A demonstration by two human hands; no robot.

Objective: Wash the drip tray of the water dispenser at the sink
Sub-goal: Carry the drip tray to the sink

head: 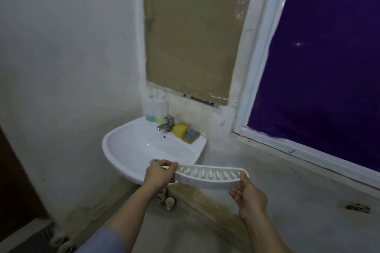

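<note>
White slotted drip tray, white sink, behind the sink's chrome tap two pale bottles, beside the tap a yellow sponge, a blue-green sponge, purple window

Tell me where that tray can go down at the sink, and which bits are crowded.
The basin bowl, in front of the tap, is bare. The back ledge is crowded: two bottles left of the tap, sponges right of it. Both the left hand and right hand hold the drip tray.
</note>
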